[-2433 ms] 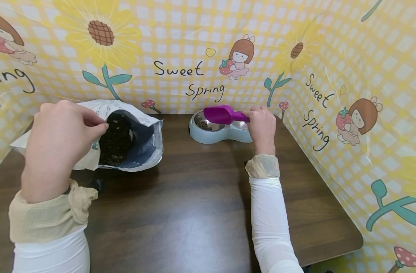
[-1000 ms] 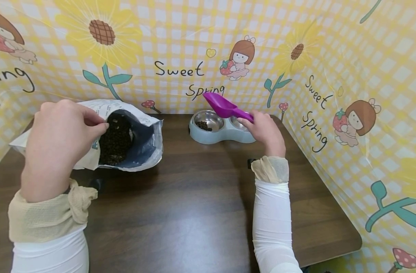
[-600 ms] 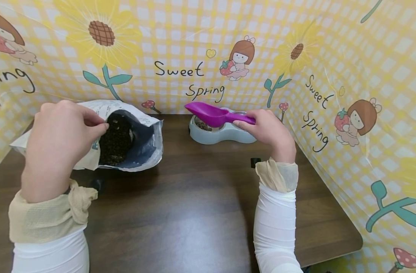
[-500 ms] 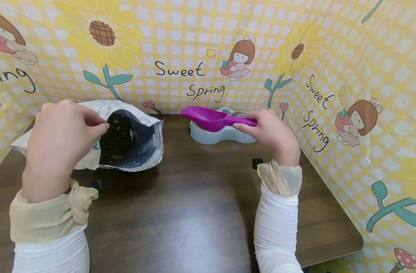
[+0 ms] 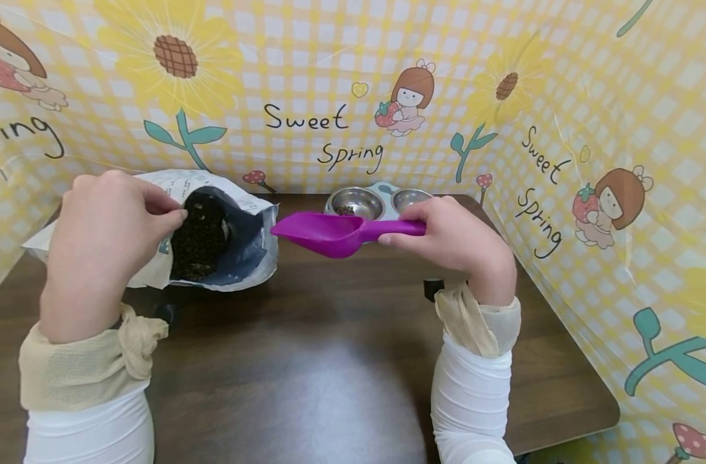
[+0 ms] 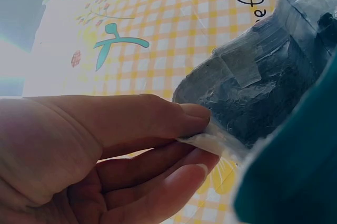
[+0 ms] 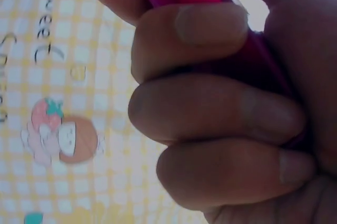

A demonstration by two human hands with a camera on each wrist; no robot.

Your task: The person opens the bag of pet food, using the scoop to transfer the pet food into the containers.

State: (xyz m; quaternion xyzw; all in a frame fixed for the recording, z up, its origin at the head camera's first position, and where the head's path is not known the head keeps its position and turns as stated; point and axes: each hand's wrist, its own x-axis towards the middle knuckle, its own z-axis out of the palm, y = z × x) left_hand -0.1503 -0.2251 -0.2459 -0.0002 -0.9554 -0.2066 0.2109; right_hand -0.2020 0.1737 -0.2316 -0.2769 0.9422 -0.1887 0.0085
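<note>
The left hand (image 5: 106, 251) is pinching the bag (image 5: 245, 248), ideally steadying it; the right hand (image 5: 454, 237) is gripping the scoop (image 5: 324, 237), preferably level.

A yellow checked backdrop (image 5: 312, 71), perhaps cloth, rises behind a brown table (image 5: 295, 348).

The bag (image 5: 245, 241) occupies the left of the table (image 5: 330, 361) — pellets (image 5: 199, 248) inside. The double bowl (image 5: 384, 191) stands right of the bag, behind the scoop (image 5: 330, 233) — more pellets (image 5: 344, 211) lie in its left dish (image 5: 366, 202).
</note>
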